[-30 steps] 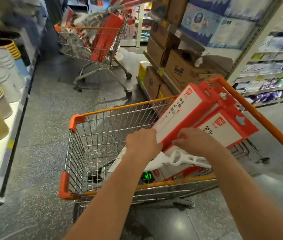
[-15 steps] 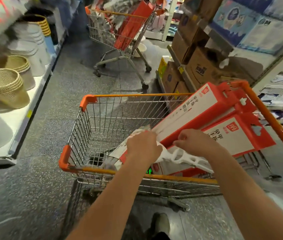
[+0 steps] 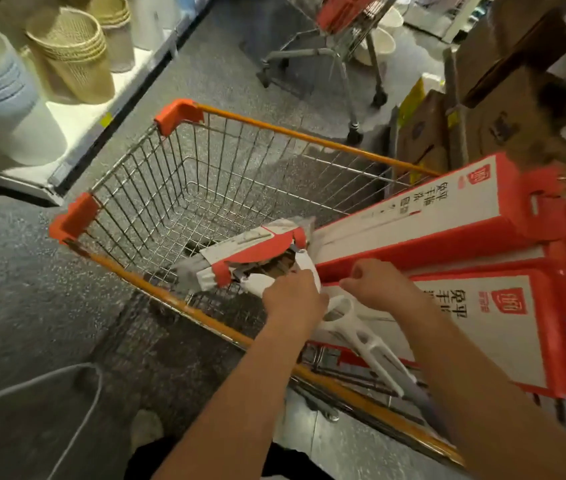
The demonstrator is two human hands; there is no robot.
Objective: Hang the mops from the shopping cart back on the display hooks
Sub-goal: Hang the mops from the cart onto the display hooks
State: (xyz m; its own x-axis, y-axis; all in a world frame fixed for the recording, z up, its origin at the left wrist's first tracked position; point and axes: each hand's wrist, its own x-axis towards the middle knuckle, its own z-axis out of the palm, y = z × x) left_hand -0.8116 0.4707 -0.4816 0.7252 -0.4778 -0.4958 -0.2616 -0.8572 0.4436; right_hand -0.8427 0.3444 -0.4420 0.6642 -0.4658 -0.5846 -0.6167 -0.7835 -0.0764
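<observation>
A wire shopping cart (image 3: 184,109) with orange rim stands in the aisle below me. Two long red-and-white mop boxes lie across its right side: an upper box (image 3: 423,216) and a nearer box (image 3: 489,327). A white plastic mop (image 3: 354,327) with a torn red-and-white sleeve (image 3: 250,251) over its head lies in the basket between them. My left hand (image 3: 292,303) grips the white mop's frame near its head. My right hand (image 3: 378,285) is curled at the edge of the nearer box; what its fingers hold is hidden.
A low white shelf (image 3: 77,123) at the left carries stacked woven baskets (image 3: 73,53) and pale bins (image 3: 0,98). A second cart (image 3: 337,39) stands farther up the aisle. Cardboard cartons (image 3: 503,116) are stacked at the right. A white cable (image 3: 77,393) hangs at lower left.
My view has tilted down and swung left, bringing the cart closer. Both hands have stayed on the white mop and the boxes, and the torn sleeve over its head has come into view.
</observation>
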